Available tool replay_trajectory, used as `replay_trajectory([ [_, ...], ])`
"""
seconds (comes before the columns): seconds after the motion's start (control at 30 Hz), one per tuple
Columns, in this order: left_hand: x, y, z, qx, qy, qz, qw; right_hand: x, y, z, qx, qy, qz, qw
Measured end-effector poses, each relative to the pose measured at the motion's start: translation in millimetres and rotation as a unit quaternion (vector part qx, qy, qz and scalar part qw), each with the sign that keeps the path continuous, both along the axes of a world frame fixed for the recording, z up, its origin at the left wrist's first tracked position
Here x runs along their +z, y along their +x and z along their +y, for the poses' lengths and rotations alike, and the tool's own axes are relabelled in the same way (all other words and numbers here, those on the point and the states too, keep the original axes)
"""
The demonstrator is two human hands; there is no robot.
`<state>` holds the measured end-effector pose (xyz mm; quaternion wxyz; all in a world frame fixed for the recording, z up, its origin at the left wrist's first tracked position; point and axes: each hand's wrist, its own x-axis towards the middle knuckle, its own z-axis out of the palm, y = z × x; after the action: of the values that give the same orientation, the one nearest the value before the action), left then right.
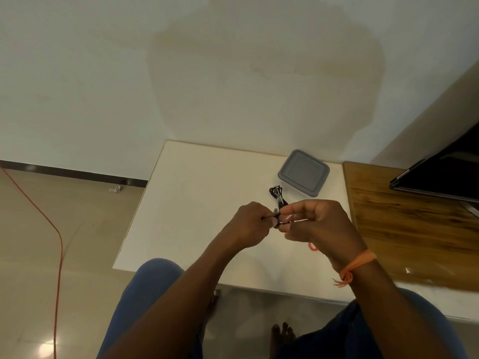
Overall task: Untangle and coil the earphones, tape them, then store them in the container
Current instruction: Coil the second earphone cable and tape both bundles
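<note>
Above the white table (197, 193), my left hand (248, 225) and my right hand (315, 224) pinch a small bundle of black earphones (278, 221) between their fingertips. A strip of clear tape seems to lie around the bundle, but it is too small to be sure. A second coiled black earphone bundle (277, 195), taped at its middle, lies on the table just behind my hands. The grey square container (303, 172), lid on, stands at the table's far right. A red tape roll (312, 246) peeks out under my right wrist.
A wooden desk (414, 229) adjoins the table on the right, with a dark flat device (445, 172) on it. An orange cable (55, 242) runs across the floor on the left. A white wall rises behind the table. My knees are below the front edge.
</note>
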<state>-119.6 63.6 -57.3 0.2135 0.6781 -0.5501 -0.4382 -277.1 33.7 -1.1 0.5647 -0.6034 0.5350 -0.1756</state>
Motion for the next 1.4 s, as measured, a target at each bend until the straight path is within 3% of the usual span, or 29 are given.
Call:
replay_trajectory([
  [0.17, 5.5, -11.7, 5.5, -0.084, 0.032, 0.06, 0.994, -3.5, -3.7, -24.8, 0.152, -0.184, 0.148, 0.96],
  [0.23, 6.1, -13.0, 8.2, -0.086, 0.048, 0.11, 0.989, -8.6, -9.3, -33.3, 0.177, -0.195, 0.143, 0.954],
  [0.33, 6.9, -12.4, 10.2, -0.091, 0.066, 0.154, 0.982, -13.7, -19.6, -39.5, 0.188, -0.13, 0.084, 0.97],
  [0.43, 9.2, -10.7, 9.5, -0.095, 0.075, 0.181, 0.976, -18.7, -27.0, -40.4, 0.146, 0.027, 0.001, 0.989],
  [0.53, 13.5, -11.3, 10.1, -0.097, 0.096, 0.197, 0.971, -20.7, -28.5, -40.0, 0.122, 0.152, -0.054, 0.979],
  [0.67, 17.6, -13.2, 8.8, -0.056, 0.104, 0.212, 0.97, -16.6, -27.8, -39.6, 0.09, 0.189, -0.088, 0.974],
  [0.83, 18.7, -11.2, 8.4, 0.06, 0.094, 0.344, 0.932, -18.8, -23.8, -38.1, 0.015, 0.271, -0.133, 0.953],
  [0.93, 21.1, -11.2, 9.7, 0.035, 0.054, 0.322, 0.944, -21.5, -20.8, -34.5, 0.026, 0.271, -0.13, 0.954],
  [1.07, 24.3, -7.4, 12.3, -0.006, 0.072, 0.344, 0.936, -22.6, -21.5, -37.1, 0.019, 0.24, -0.115, 0.964],
  [1.13, 24.9, -4.9, 12.3, -0.026, 0.076, 0.309, 0.948, -25.3, -23.3, -39.6, 0.019, 0.239, -0.117, 0.964],
  [1.27, 32.1, -5.8, 12.6, -0.065, 0.044, 0.214, 0.974, -33.1, -22.2, -39.7, 0.012, 0.294, -0.11, 0.949],
  [1.4, 39.0, -10.1, 13.5, -0.092, 0.016, 0.216, 0.972, -38.8, -21.3, -40.6, 0.024, 0.356, -0.169, 0.919],
])
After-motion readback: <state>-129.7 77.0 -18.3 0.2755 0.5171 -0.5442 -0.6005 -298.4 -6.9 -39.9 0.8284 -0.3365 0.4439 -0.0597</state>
